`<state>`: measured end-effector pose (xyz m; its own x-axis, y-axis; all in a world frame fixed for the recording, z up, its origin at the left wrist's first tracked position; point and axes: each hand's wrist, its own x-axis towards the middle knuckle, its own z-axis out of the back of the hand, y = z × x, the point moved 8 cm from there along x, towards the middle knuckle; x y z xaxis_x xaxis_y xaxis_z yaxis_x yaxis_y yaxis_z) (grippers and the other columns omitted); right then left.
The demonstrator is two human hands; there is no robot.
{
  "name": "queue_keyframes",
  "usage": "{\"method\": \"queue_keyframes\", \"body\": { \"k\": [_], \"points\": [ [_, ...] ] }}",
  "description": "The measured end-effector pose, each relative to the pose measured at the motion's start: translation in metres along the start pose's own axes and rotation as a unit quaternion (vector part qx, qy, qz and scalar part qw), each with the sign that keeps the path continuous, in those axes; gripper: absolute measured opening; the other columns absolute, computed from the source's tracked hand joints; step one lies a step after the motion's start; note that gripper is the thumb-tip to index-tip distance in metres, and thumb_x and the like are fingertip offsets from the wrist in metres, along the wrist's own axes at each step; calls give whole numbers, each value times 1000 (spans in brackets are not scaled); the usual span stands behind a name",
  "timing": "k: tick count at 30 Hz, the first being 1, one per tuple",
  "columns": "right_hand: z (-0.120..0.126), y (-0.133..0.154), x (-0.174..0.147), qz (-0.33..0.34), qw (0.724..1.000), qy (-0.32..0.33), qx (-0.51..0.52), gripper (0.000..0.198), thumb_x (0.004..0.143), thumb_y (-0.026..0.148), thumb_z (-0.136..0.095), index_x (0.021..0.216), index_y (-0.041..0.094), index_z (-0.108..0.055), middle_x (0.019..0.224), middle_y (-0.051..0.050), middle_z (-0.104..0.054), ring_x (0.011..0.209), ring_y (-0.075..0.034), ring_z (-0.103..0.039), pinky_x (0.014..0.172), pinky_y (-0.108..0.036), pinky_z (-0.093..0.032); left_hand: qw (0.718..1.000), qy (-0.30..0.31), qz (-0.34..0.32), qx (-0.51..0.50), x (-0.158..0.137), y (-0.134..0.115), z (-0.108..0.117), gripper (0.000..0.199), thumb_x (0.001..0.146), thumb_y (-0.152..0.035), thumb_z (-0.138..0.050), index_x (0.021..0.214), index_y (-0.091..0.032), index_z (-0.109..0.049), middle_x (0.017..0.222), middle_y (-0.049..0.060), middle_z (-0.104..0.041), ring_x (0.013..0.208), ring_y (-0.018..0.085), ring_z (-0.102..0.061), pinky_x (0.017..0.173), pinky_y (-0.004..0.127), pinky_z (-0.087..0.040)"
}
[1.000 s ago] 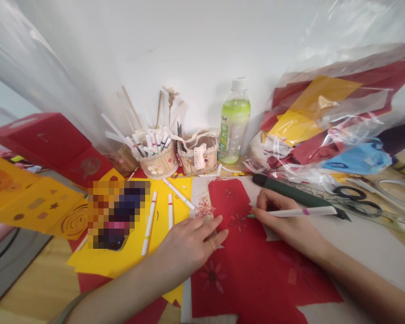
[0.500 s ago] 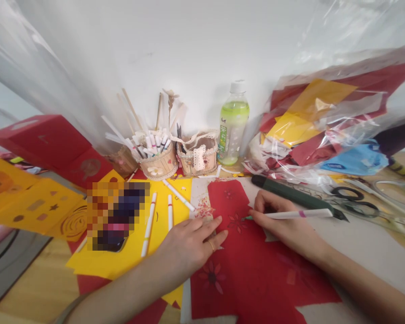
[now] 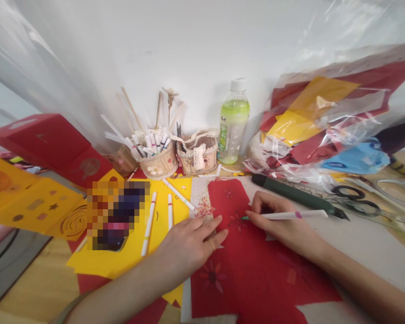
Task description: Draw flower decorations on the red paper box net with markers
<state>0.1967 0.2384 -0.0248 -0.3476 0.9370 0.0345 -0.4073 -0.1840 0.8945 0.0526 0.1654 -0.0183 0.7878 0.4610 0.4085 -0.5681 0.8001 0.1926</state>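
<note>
A red paper cutout [image 3: 256, 265] with flower shapes lies on a pale board [image 3: 367, 252]. My left hand [image 3: 195, 240] rests flat on the paper's left edge, fingers stretched out, a ring on one finger. Between thumb and fingers, my right hand [image 3: 276, 218] grips a white felt-tip pen [image 3: 297, 215] with a purple band. Its green tip is at the middle flower [image 3: 236, 222] on the red paper. A larger flower [image 3: 212, 276] shows nearer me, and a small one [image 3: 228, 193] near the top. Small paper scraps [image 3: 204, 207] are strewn beside my left fingers.
Several white pens [image 3: 149, 225] and a blurred-out phone [image 3: 121, 220] lie on yellow paper [image 3: 104, 265]. Behind stand a pot of pens [image 3: 157, 164], a decorated basket [image 3: 197, 162] and a green drink bottle [image 3: 234, 126]. On the right are a dark green cutter [image 3: 297, 196], scissors [image 3: 361, 207] and a plastic bag of paper [image 3: 310, 121].
My right hand and the pen have shifted slightly left, the tip now closer to the middle flower's centre. My left hand stays in place.
</note>
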Motion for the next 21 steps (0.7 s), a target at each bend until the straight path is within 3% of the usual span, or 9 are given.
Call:
{"method": "queue_keyframes", "body": {
  "k": [12,16,21],
  "points": [
    [0,0,-1,8,1000,1,-2,25,77,23,-55,58,21,-38,56,5,-42,51,-10,-37,46,-22,-30,1000,7,5,-7,2,0,1,24,91,-21,-46,112,-16,-59,116,8,-62,96,20,-62,76,33,-54],
    [10,-2,-1,-19,998,-53,30,28,77,29,-56,59,21,-38,57,5,-42,50,-10,-36,45,-22,-28,1000,22,3,-9,0,0,-1,25,91,-21,-47,113,-17,-58,118,9,-60,97,20,-62,78,34,-53],
    [33,-8,-2,-22,979,-169,113,37,80,38,-58,57,21,-35,54,6,-36,51,-11,-37,48,-23,-30,1000,27,4,-15,0,1,-3,26,91,-20,-45,114,-17,-57,120,8,-59,99,19,-61,79,33,-53]
  ]
}}
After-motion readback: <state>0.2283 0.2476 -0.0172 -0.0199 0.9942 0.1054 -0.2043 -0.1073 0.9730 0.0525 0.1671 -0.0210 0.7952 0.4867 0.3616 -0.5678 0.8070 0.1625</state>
